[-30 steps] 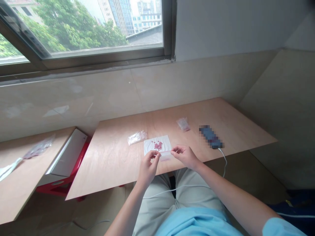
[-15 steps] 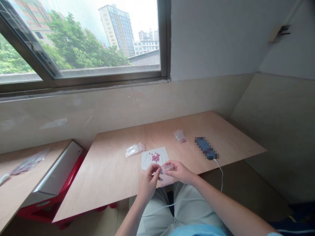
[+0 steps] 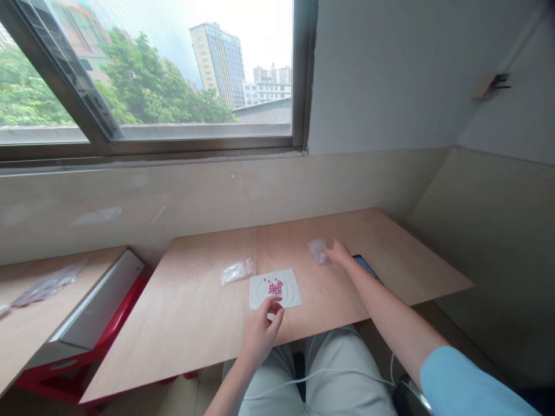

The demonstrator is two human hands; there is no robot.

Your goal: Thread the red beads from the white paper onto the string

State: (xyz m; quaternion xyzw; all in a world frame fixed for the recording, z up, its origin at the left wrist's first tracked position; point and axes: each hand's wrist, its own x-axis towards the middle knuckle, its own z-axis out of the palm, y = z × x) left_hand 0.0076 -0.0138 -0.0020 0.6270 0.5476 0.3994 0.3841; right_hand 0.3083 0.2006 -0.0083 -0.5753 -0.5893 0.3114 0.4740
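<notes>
A white sheet lies on the wooden table with a small heap of red beads on it. My left hand rests at the sheet's near edge, thumb and fingers pinched together; what they hold is too small to see. My right hand is stretched out to the far right, fingertips closed on a small clear plastic bag. A second clear bag lies just left of the sheet. A dark phone lies beyond my right forearm, partly hidden by it.
A white cable runs across my lap from the phone side. At the left a white box sits on a red stool beside another wooden table with a plastic bag. The tiled wall and window stand behind.
My hands were together over the sheet's near edge, holding a small bag. My right hand has moved out to the far bag by the phone; my left stayed by the sheet. The view tilted up.
</notes>
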